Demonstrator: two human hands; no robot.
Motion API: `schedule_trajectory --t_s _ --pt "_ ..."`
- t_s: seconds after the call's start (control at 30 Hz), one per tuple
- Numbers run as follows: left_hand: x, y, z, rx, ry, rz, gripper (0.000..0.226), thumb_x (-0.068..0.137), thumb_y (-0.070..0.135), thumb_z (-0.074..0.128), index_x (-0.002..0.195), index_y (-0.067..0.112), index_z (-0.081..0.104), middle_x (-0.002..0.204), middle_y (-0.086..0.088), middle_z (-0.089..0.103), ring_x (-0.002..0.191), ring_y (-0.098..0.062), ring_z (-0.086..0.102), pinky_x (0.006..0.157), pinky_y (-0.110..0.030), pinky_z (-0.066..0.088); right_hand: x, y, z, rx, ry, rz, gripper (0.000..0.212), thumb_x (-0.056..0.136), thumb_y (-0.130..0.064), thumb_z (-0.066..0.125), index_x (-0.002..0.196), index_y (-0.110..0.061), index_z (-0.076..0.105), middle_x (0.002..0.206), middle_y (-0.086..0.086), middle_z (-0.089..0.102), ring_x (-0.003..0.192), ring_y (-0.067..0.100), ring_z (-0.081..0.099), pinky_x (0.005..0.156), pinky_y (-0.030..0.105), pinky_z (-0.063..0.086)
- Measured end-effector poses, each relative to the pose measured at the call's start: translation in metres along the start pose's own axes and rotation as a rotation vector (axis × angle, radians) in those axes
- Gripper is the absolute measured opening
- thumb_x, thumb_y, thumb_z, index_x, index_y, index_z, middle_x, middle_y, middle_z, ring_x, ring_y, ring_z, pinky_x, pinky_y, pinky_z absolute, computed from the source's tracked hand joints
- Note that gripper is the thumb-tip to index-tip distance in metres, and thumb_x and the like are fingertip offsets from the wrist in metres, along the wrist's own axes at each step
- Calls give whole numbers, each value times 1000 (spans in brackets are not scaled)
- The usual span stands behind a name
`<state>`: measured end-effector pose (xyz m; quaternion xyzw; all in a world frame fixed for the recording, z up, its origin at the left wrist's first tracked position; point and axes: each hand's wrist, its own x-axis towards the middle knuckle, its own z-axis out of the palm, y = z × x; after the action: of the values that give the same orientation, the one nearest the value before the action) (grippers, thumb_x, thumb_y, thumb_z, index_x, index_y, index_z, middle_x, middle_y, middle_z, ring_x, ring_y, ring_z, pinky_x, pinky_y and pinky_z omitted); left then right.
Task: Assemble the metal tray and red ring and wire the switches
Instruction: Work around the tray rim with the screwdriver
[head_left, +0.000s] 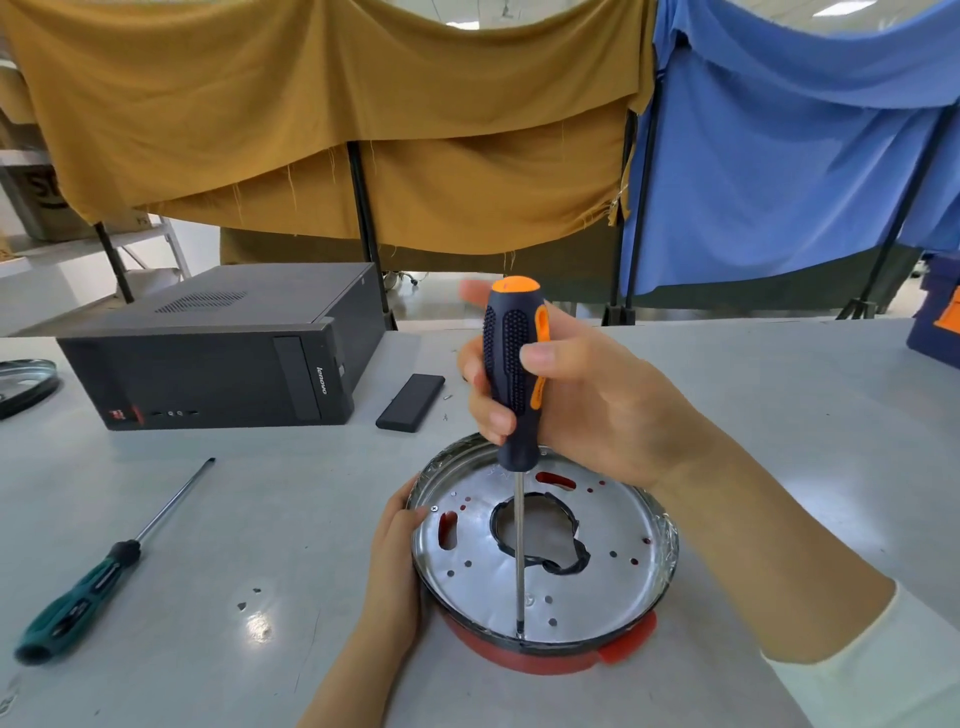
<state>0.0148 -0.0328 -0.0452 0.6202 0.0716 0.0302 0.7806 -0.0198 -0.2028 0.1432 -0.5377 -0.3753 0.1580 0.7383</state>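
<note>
- The table (779, 415) is pale grey and smooth, with a bright shine of light on it at about 7 o'clock from the middle of the picture.
- The metal tray (597, 525) is round and shiny with many little holes and a big hole in its middle. It sits at about 5 o'clock in the picture, on top of the red ring (524, 657).
- The red ring peeks out under the tray's near edge and rests on the table.
- The right hand (587, 400) has its fingers and thumb curled tight around the dark blue and orange handle of a screwdriver (511, 384).
- The screwdriver stands almost straight up, and its thin tip touches the tray's near edge at 6 o'clock.
- The left hand (397, 545) holds the tray's rim at 9 o'clock, with the thumb lying over the edge. I cannot see its other fingers.
- A green screwdriver (98, 571) lies flat on the table at 8 o'clock from the tray, well apart from it.
- A black computer box (208, 364) lies at 10 o'clock, and a small black flat block (410, 402) lies just beside it.
- A few tiny bits lie near the shine on the table.
- Behind the table, at 12 o'clock, a mustard yellow cloth (311, 114) hangs beside a blue cloth (779, 156) on black poles.
</note>
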Motion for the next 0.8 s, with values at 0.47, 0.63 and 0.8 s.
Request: schedule_trajectory --t_s 0.47,0.63,0.8 --pt "11 -10 -5 54 -16 21 29 89 11 53 116 9 63 94 -6 71 79 -18 68 65 -28 54 -1 0 -7 82 -54 28 39 82 -14 54 121 -11 51 90 9 58 64 17 51 64 29 45" --pt "11 -13 -7 33 -56 43 35 87 10 52 119 19 65 108 -7 72 96 -25 70 77 -37 58 -3 2 -8 -191 59 -51 20 87 -10 59 107 -11 59 98 4 69 86 22 65 75 31 53" --pt "13 -15 -8 -4 -73 29 36 87 14 54 122 11 61 106 -6 71 94 -26 68 83 -44 55 3 2 -5 -282 104 -34 16 80 -12 69 93 -12 61 86 25 61 62 17 65 62 27 51"
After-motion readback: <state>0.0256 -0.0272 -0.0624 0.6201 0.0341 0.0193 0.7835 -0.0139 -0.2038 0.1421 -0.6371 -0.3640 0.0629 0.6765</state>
